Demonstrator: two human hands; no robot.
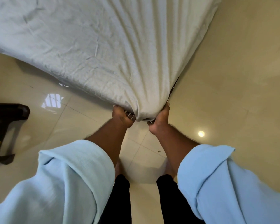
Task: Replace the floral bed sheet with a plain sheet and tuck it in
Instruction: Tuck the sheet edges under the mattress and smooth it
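A plain pale sheet [103, 46] covers the bed and is drawn into long folds toward the near corner [141, 115]. My left hand [121, 116] grips the underside of that corner on its left, fingers curled under the edge. My right hand [160, 120] grips the corner on its right side, fingers hidden beneath the cloth. Thin pale slats show at both hands under the sheet. No floral sheet is in view.
A glossy cream tiled floor [233, 94] surrounds the bed corner on both sides. A dark plastic stool [5, 125] stands on the floor at the left. My bare feet and dark trouser legs [120, 199] are just below the corner.
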